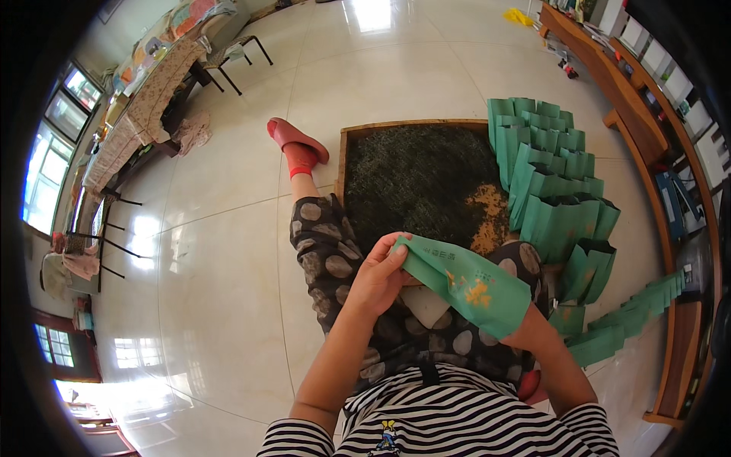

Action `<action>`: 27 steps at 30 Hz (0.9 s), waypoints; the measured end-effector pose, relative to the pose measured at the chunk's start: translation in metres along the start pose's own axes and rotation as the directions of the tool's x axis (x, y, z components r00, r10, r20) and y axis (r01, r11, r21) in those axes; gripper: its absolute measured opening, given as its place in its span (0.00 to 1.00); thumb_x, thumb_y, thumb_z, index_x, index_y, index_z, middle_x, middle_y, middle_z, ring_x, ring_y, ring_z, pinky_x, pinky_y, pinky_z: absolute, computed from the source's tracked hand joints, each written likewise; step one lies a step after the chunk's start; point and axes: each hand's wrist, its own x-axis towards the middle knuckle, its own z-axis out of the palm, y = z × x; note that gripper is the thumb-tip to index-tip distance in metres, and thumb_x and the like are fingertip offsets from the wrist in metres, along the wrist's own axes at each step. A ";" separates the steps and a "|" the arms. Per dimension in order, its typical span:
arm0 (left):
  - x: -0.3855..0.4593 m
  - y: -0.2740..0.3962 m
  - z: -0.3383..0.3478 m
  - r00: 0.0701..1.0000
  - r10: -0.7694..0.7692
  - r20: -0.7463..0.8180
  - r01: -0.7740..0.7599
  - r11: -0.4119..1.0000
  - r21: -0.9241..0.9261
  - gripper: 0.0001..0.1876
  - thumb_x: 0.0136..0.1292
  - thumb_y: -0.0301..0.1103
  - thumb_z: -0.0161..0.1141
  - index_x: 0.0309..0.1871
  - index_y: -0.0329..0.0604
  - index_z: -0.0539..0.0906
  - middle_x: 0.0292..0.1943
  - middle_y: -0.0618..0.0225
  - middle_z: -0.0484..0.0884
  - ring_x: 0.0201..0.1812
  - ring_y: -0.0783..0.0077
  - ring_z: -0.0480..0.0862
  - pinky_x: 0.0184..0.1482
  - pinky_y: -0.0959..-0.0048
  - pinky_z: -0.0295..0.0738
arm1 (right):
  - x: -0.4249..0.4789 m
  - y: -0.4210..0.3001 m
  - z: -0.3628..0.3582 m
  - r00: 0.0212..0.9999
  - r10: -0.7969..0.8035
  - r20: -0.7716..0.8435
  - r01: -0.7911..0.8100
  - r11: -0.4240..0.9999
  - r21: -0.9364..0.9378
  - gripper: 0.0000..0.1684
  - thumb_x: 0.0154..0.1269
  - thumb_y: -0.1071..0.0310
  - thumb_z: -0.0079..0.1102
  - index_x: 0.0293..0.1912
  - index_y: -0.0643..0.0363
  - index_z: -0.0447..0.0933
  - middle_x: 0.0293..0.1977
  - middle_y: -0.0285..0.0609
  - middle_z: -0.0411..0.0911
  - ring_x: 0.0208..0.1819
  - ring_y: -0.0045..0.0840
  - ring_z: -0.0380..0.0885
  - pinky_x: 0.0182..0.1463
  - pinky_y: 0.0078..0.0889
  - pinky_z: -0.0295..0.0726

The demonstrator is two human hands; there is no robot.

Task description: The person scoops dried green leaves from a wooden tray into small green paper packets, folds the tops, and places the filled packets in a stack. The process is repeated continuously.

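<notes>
My left hand (384, 273) pinches one end of a green paper bag (477, 291) with an orange floral print and writing. The bag lies slantwise above my lap. At its other end my right hand (518, 336) shows only its wrist side; the fingers are hidden by or inside the bag, and I cannot tell how they are set. Just beyond the bag, between my legs, is a shallow wooden tray (422, 122) holding a dark, loose, dried leaf-like material (422, 177). Its wood-coloured bottom shows at the right.
Rows of upright, open green bags (562, 223) stand right of the tray. Flat green bags (597, 345) lie overlapping near my right side. A long wooden bench (634, 131) runs along the right. A cloth-covered table (145, 111) and metal-legged chairs are at the left, on tiled floor.
</notes>
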 end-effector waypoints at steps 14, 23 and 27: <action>0.000 0.009 -0.005 0.897 0.398 0.194 -0.319 0.277 0.906 0.05 0.68 0.21 0.55 0.45 0.39 0.78 0.36 0.68 0.84 0.35 0.80 0.81 0.37 0.79 0.74 | -0.011 0.008 -0.003 1.000 -0.021 0.000 0.020 0.998 -0.062 0.25 0.48 0.72 0.67 0.50 0.58 0.78 0.49 0.46 0.77 0.48 0.45 0.76 0.51 0.44 0.77; -0.007 -0.018 0.018 0.971 -0.014 0.238 -0.124 0.824 0.553 0.08 0.71 0.29 0.53 0.51 0.45 0.77 0.62 0.61 0.71 0.55 0.75 0.74 0.54 0.77 0.69 | 0.005 0.006 0.000 0.997 -0.073 0.018 0.075 0.967 -0.245 0.24 0.58 0.71 0.64 0.56 0.58 0.76 0.55 0.46 0.76 0.58 0.40 0.74 0.63 0.39 0.71; 0.012 -0.038 0.011 0.978 0.091 -0.187 -0.002 0.902 0.431 0.15 0.70 0.33 0.55 0.58 0.43 0.74 0.62 0.60 0.71 0.62 0.69 0.69 0.62 0.71 0.64 | 0.003 0.000 0.011 0.998 0.022 0.051 -0.021 1.000 -0.022 0.27 0.60 0.69 0.63 0.60 0.57 0.73 0.58 0.46 0.74 0.61 0.40 0.72 0.66 0.39 0.68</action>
